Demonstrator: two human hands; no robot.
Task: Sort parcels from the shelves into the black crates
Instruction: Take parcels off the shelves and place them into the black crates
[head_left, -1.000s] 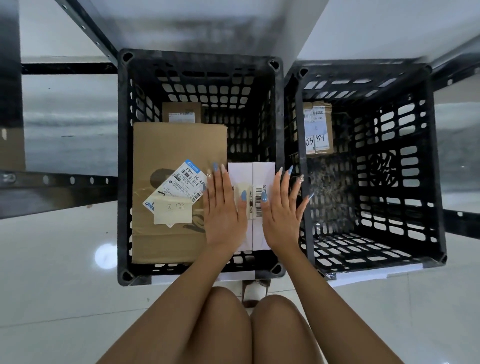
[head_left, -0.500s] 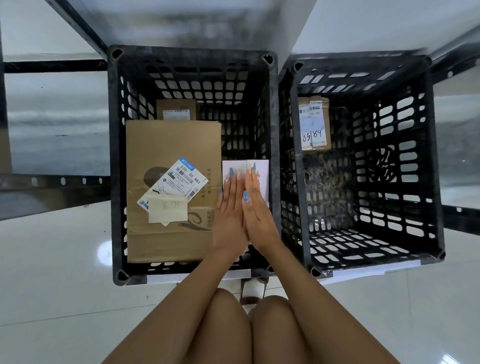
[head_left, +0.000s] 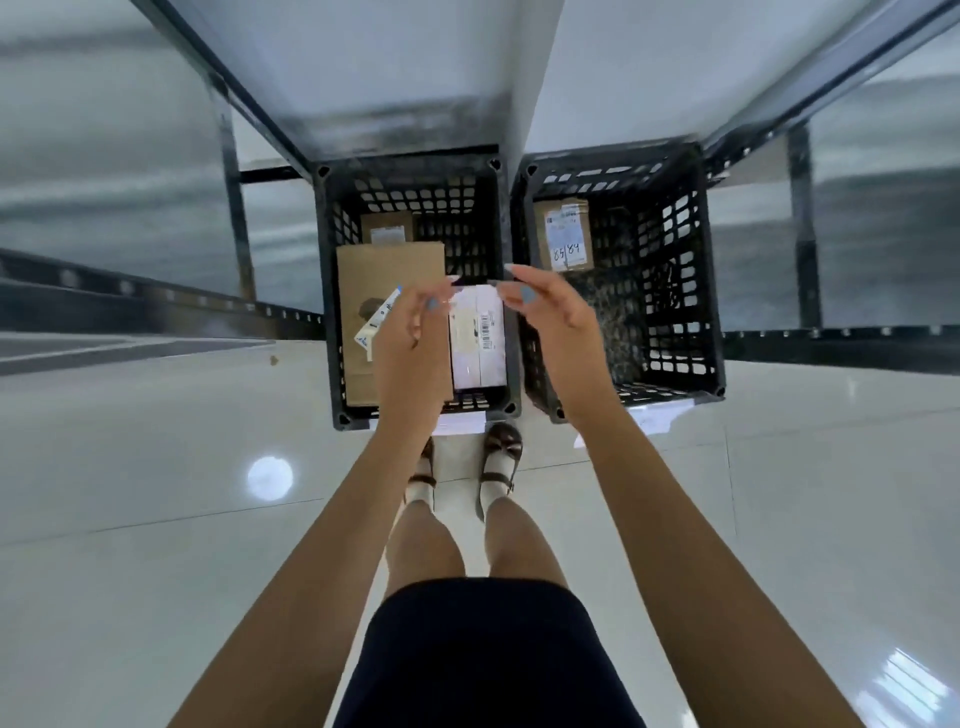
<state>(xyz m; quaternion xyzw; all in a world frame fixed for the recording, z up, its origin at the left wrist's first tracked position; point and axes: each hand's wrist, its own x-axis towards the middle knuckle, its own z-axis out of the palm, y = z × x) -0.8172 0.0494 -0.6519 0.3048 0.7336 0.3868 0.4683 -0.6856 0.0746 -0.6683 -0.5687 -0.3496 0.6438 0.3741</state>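
White parcel (head_left: 478, 343) lies in the crate (head_left: 326, 270) below left hand (head_left: 410, 348) and right hand (head_left: 556, 332), both apparently loose-fingered and empty.

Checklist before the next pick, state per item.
1. White parcel lying flat inside left crate: ok.
2. Left hand holds nothing: ok.
3. Right hand holds nothing: ok.
4. Right crate has free floor beside the brown parcel: ok.
5. Both hands above the crate rims: ok.
6. Next parcel to pick: cannot tell, none in view outside the crates.
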